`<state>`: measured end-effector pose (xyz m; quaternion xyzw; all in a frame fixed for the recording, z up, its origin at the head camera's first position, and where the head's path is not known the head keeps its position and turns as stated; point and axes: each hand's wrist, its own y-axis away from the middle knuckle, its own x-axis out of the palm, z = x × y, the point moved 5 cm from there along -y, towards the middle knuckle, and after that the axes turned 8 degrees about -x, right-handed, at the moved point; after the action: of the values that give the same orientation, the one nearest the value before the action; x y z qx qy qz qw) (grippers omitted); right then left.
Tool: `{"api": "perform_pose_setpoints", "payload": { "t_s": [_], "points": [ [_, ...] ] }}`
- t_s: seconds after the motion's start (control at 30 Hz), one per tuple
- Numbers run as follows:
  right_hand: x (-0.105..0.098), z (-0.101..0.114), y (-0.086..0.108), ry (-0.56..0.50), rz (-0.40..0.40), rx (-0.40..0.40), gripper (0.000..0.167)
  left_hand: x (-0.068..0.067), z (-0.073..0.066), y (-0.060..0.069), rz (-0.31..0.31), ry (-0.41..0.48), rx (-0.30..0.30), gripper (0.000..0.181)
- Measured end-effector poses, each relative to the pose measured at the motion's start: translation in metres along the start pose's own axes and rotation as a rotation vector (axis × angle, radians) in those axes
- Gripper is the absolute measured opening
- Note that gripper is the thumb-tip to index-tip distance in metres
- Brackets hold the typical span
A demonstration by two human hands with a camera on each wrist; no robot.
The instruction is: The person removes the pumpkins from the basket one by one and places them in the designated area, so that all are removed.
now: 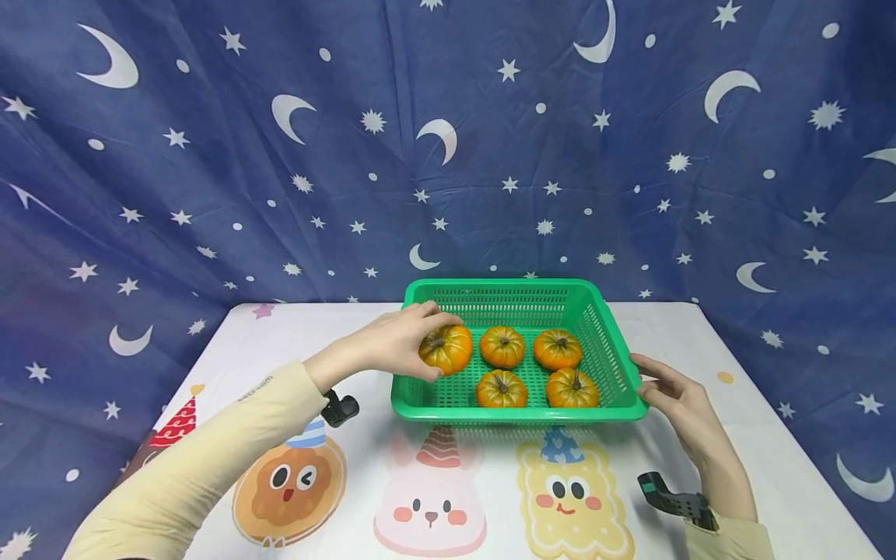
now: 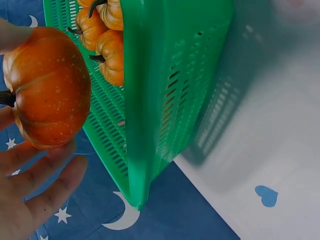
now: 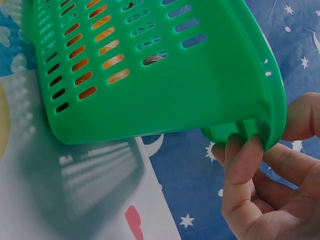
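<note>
My left hand [image 1: 409, 342] holds a small orange pumpkin [image 1: 448, 349] over the left part of a green plastic basket [image 1: 518, 414]. In the left wrist view the thumb and fingers are around this pumpkin [image 2: 52, 90], its stem toward the palm. Several more pumpkins [image 1: 502, 347] sit on the basket floor in the middle and right. At the basket's right side, my right hand [image 1: 675, 400] grips the rim. The right wrist view shows its fingers under the basket's lip [image 3: 272, 100] and the thumb at the outer edge.
The basket stands on a table with a white cloth [image 1: 350, 474] printed with cartoon figures. Behind hangs a dark blue curtain [image 1: 350, 155] with white moons and stars. Each wrist carries a small black camera mount [image 1: 341, 408].
</note>
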<state>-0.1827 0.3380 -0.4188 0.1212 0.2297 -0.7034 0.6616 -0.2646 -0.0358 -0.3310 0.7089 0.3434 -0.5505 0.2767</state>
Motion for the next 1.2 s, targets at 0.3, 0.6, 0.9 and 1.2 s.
{"api": "perform_pose_setpoints", "payload": {
  "t_s": [0.3, 0.6, 0.9, 1.2],
  "points": [
    [0.0, -0.001, -0.001, 0.005, 0.004, 0.01, 0.052, -0.008, 0.01, 0.01, -0.032, 0.019, -0.026, 0.072],
    [0.0, -0.001, -0.001, -0.005, 0.007, 0.002, 0.052, -0.017, 0.021, 0.017, -0.058, 0.005, -0.071, 0.073],
    [-0.001, -0.001, 0.0, -0.023, 0.012, -0.031, 0.052, -0.026, 0.035, 0.023, -0.092, 0.019, -0.105, 0.072],
    [0.0, -0.001, 0.0, -0.026, 0.015, -0.033, 0.053, -0.03, 0.056, 0.028, -0.138, 0.029, -0.127, 0.071]
  ]
}}
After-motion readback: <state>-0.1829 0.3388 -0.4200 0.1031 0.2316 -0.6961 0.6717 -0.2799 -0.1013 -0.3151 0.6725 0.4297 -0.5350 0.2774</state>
